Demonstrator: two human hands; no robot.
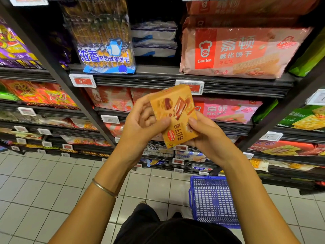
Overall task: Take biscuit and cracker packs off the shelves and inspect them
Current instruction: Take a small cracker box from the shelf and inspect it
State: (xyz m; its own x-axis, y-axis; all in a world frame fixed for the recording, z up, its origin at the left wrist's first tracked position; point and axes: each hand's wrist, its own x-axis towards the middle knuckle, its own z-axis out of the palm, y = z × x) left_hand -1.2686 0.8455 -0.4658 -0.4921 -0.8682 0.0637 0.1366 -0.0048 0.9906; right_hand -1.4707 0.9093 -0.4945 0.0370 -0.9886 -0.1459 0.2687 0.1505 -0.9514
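An orange cracker box (175, 114) with sandwich biscuits pictured on its front is held up in front of the shelves, tilted a little to the left. My left hand (140, 125) grips its left side, thumb laid across the front. My right hand (207, 136) grips its lower right corner, thumb on the front. The box's back face is hidden.
Dark shelves (158, 76) carry a blue-and-clear biscuit bag (103, 43), a pink Garden wafer pack (237, 51) and a second pink Garden pack (226, 110) lower down. A blue shopping basket (212, 199) stands on the tiled floor (44, 187) at my right.
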